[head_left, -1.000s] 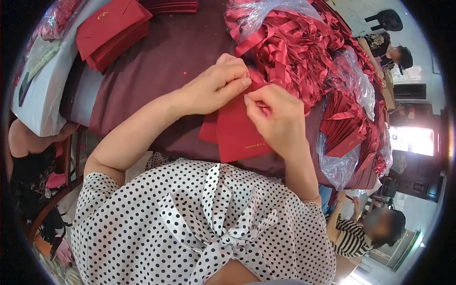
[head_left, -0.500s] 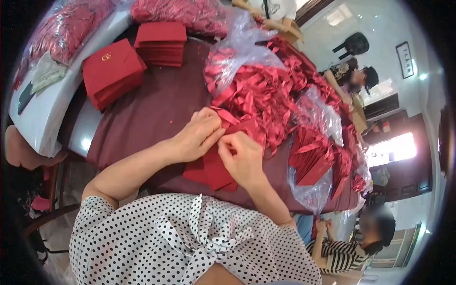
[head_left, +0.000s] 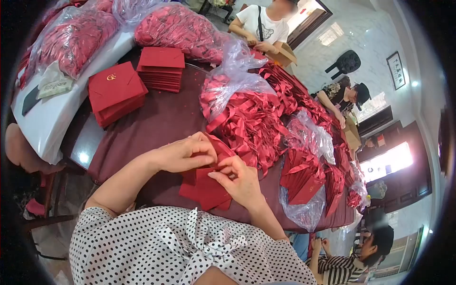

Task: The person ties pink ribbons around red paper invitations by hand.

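My left hand [head_left: 190, 153] has its fingers closed on a red ribbon piece [head_left: 219, 144] above the maroon cloth. Beside it on the right, my right hand [head_left: 237, 183] pinches the edge of a red card [head_left: 206, 187], thumb and forefinger together. More red cards lie flat under both hands, near the table's front edge. Just beyond my hands spreads a large heap of red ribbons [head_left: 251, 121], partly covered by clear plastic. Which layers are joined between my fingers is hidden.
Two stacks of red cards [head_left: 116, 90] [head_left: 161, 66] stand at the back left. Bags of red ribbons [head_left: 178, 31] lie behind them. Red cards with ribbons [head_left: 304, 178] rest on plastic at the right. Several people sit or stand around the table, including one in stripes [head_left: 344, 266].
The view has tilted up, and things appear lower. My hands have moved a little apart, with the right thumb now on the card. A person in a white shirt now shows more fully.
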`<state>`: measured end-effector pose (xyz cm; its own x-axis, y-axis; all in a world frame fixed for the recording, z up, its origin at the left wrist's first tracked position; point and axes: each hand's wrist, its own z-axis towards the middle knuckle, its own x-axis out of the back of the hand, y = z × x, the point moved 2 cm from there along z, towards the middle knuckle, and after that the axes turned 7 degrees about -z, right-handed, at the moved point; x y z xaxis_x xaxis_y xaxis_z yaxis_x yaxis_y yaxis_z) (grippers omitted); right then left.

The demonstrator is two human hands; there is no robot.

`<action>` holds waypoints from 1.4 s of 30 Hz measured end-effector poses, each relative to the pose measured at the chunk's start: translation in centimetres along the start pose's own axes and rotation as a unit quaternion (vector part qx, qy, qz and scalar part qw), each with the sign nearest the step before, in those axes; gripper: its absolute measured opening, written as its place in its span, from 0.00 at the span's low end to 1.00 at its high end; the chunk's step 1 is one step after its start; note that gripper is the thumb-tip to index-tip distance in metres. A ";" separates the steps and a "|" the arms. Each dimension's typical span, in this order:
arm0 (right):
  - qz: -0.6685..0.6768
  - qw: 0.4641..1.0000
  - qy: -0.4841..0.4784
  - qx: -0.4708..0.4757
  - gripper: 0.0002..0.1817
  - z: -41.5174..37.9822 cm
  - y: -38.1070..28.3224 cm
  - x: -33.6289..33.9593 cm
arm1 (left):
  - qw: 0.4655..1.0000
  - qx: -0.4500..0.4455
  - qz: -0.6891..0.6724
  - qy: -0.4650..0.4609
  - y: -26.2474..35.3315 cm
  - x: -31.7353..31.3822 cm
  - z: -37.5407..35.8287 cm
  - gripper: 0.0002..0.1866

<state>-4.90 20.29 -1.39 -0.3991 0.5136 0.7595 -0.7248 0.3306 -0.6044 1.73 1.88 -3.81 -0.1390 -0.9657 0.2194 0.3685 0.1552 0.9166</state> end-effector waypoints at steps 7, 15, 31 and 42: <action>-0.018 0.997 -0.011 0.071 0.14 -0.6 -0.4 -0.3 | 0.990 -0.058 0.032 -0.126 -1.3 -0.2 0.2 0.05; -0.159 0.983 0.007 0.086 0.09 -2.2 -2.2 2.1 | 0.965 -0.143 0.218 -0.006 0.6 -1.3 0.4 0.05; -0.117 0.989 -0.049 0.080 0.07 -3.0 -1.9 2.6 | 0.941 -0.121 0.309 0.065 1.7 1.9 0.4 0.06; -0.093 0.993 -0.008 0.077 0.07 -3.4 -1.3 2.5 | 0.907 0.157 -0.391 -0.015 -1.2 -0.3 -0.3 0.10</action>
<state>-3.01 23.88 0.50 -0.2585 0.4424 0.8588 -0.8639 0.2920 -0.4105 1.65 1.90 -5.05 -0.2720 -0.8005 -0.5341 -0.1325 -0.5186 0.8447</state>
